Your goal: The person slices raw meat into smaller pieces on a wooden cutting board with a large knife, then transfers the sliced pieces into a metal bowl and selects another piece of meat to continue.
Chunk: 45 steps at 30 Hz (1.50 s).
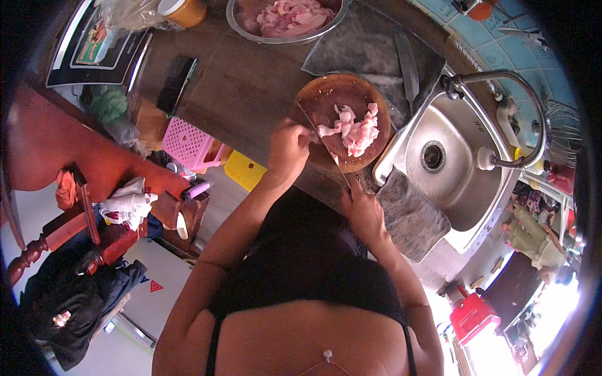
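Note:
A round wooden cutting board [316,94] lies on the counter in front of me, bearing a pile of pale pink cut raw meat [359,135]. My right hand [365,216] is wrapped round the handle of a knife [326,146], whose thin blade reaches across the board's left side toward its far left edge. At that left edge, my left hand [288,150] has its fingers closed on a piece of meat [313,135] beside the blade. Its fingertips are partly hidden. Beyond the board stands a metal bowl [235,24] of more raw meat [295,17].
A steel sink [464,188] with a curved faucet [533,94] adjoins the board on the right. Dark cloths [411,216] lie near it, one under a long grey blade [407,69]. Leftward are a black phone-like slab [177,84], a pink basket [188,143] and a yellow item [243,170].

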{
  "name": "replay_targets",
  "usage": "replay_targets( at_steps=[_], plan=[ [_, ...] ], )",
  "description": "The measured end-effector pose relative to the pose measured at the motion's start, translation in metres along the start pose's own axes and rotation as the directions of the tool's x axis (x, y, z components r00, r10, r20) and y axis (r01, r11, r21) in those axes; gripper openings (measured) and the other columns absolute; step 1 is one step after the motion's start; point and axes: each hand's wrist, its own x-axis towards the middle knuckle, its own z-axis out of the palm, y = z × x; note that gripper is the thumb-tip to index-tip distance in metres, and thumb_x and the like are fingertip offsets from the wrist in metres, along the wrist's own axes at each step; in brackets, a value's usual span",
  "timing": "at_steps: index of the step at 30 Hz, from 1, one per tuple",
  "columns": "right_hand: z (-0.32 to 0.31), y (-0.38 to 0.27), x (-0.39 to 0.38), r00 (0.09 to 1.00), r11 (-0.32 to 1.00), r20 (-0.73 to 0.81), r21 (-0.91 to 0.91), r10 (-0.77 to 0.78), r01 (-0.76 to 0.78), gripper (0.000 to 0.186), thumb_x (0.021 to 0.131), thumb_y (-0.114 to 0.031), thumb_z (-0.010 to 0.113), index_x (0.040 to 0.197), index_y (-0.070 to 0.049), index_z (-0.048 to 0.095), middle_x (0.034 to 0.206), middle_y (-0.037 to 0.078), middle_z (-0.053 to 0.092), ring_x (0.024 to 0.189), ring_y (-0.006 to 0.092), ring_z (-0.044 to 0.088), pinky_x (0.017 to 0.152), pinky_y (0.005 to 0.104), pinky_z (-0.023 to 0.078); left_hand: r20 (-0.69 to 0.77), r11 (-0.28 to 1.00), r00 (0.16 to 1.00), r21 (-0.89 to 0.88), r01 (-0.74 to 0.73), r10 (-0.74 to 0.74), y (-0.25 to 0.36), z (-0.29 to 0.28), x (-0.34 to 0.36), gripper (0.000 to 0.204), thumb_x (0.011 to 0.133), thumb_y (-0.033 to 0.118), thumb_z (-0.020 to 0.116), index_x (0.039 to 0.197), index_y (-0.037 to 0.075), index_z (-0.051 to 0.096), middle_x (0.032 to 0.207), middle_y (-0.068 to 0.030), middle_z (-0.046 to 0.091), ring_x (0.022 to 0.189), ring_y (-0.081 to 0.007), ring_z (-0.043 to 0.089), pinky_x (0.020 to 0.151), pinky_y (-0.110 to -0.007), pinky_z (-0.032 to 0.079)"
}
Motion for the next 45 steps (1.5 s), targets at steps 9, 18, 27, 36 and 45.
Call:
replay_targets(
  at_steps=[9,18,27,36,45],
  plan=[
    [-0.016,-0.001,0.01,0.913,0.914,-0.385,0.307,-0.136,0.266,0.027,0.088,-0.017,0.052,0.112,-0.006,0.05,0.074,0.027,0.059,0.07,0.0439,0.059,0.056,0.0481,0.047,-0.058,0.986,0.995,-0.138,-0.088,0.081,-0.008,0.003,-0.001,0.017,0.074,-0.003,0.061,0.09,0.0,0.066,0.085,-0.0141,0.065,0.08,-0.0258,0.063,0.07,-0.033,0.049],
    [0.016,0.003,-0.027,0.971,0.991,-0.213,0.049,-0.111,0.124,0.022,0.09,-0.029,0.048,0.101,-0.011,0.047,0.066,0.022,0.061,0.063,0.0435,0.06,0.053,0.0523,0.049,0.072,0.982,0.985,-0.099,0.162,-0.156,0.005,-0.001,-0.002,0.015,0.071,0.004,0.063,0.085,0.0,0.064,0.079,-0.0147,0.066,0.074,-0.0284,0.065,0.068,-0.035,0.049],
    [0.012,-0.033,0.027,0.951,0.979,-0.246,0.031,-0.186,0.199,0.02,0.088,-0.024,0.048,0.102,-0.01,0.046,0.071,0.022,0.063,0.065,0.041,0.062,0.056,0.051,0.051,0.063,0.985,0.996,-0.159,0.065,-0.056,0.005,0.002,0.0,0.011,0.074,0.001,0.057,0.083,0.0,0.062,0.084,-0.0203,0.061,0.083,-0.0382,0.058,0.073,-0.044,0.045],
    [0.009,-0.008,-0.012,1.0,1.0,0.01,0.016,-0.012,0.012,0.036,0.09,-0.025,0.046,0.121,-0.007,0.041,0.078,0.029,0.06,0.076,0.045,0.06,0.066,0.0529,0.049,0.004,0.995,0.998,-0.077,0.068,-0.067,0.002,0.0,-0.006,0.005,0.073,-0.001,0.057,0.078,0.0,0.06,0.082,-0.019,0.059,0.081,-0.0375,0.058,0.071,-0.043,0.046],
    [0.004,-0.051,0.057,0.965,0.982,-0.184,-0.025,-0.187,0.186,0.029,0.089,-0.024,0.047,0.112,-0.007,0.045,0.074,0.026,0.06,0.074,0.0449,0.06,0.062,0.0545,0.049,-0.034,0.995,0.997,-0.062,-0.075,0.073,-0.003,0.007,-0.003,0.01,0.069,-0.001,0.061,0.079,0.0,0.061,0.079,-0.017,0.057,0.075,-0.0337,0.058,0.066,-0.039,0.046]
  ],
)
